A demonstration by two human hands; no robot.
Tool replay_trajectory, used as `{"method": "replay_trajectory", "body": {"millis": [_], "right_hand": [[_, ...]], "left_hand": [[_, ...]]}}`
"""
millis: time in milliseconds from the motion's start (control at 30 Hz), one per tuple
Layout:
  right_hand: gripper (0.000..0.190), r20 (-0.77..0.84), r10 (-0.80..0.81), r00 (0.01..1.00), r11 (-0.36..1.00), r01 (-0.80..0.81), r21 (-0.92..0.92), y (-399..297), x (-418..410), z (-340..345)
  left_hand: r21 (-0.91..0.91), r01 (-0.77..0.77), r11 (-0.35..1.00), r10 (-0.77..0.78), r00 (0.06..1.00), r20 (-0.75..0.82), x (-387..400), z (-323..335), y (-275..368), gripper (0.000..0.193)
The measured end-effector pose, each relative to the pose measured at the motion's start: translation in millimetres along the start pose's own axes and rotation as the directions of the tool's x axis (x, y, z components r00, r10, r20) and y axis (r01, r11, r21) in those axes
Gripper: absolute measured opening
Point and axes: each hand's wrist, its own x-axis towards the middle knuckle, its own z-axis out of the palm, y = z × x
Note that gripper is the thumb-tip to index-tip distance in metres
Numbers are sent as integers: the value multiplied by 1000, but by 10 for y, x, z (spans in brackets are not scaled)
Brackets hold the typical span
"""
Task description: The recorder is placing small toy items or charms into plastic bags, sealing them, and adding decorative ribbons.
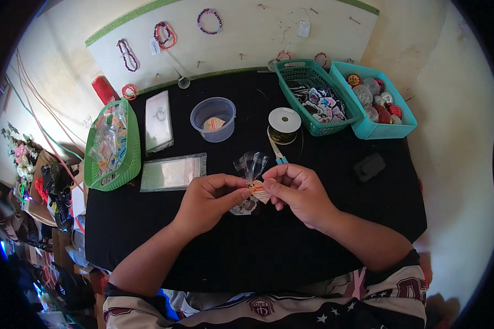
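Note:
My left hand [208, 201] pinches the gathered neck of a small clear plastic bag [251, 164] between thumb and forefinger. Printed cutouts [243, 206] show in the bag's lower part, partly covered by my fingers. A cream heart-shaped paper tag [260, 191] with an orange band and writing lies against the neck. My right hand [298, 193] grips that tag by its right edge, thumb in front. Just beyond, scissors [279, 153] with light blue handles lie by a white spool of dark cord [285, 123].
A clear tub [213, 105] holds more tags. Stacks of clear bags [158, 123] lie left, beside a green basket [136, 152] of filled bags. At back right stand a dark green basket [286, 84] of cutouts and a turquoise bin [395, 131] of ornaments. A black object [369, 167] lies right.

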Motion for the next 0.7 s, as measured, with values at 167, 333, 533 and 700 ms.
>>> {"method": "replay_trajectory", "body": {"millis": [167,333,533,700], "right_hand": [[16,-11,30,999,998,-29,52,-8,-10,22],[17,-6,-43,999,999,43,21,36,-20,44],[15,-41,-85,996,995,87,50,48,-34,57],[13,-29,-120,992,992,122,45,56,-64,100]], "left_hand": [[-20,-54,998,54,999,2,-14,19,-13,19],[-6,-86,996,86,996,11,-21,34,-7,23],[-21,-124,992,123,992,-12,-23,74,-6,25],[-17,-86,996,86,996,-25,-21,72,-22,26]]}}
